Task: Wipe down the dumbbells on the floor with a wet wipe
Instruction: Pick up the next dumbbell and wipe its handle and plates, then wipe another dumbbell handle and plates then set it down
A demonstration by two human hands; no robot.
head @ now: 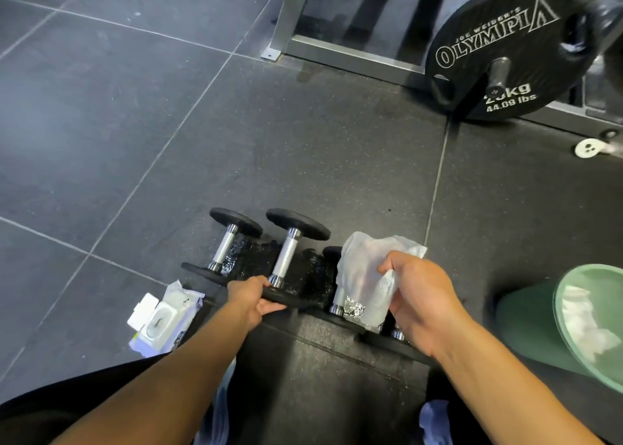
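Observation:
Several black dumbbells with chrome handles lie side by side on the dark rubber floor. The leftmost dumbbell [224,244] lies untouched. My left hand [251,298] grips the near head of the second dumbbell [286,256]. My right hand [416,301] holds a white wet wipe [365,276] bunched over the handle of the third dumbbell [338,303], hiding most of it. A fourth dumbbell [399,336] lies mostly hidden under my right hand. The floor between the handles looks wet and glossy.
A wet-wipe pack [161,320] lies on the floor left of my left arm. A green bin [526,323] holding used wipes stands at the right edge. A large black weight plate [505,50] on a bar and a metal rack base [337,50] stand behind.

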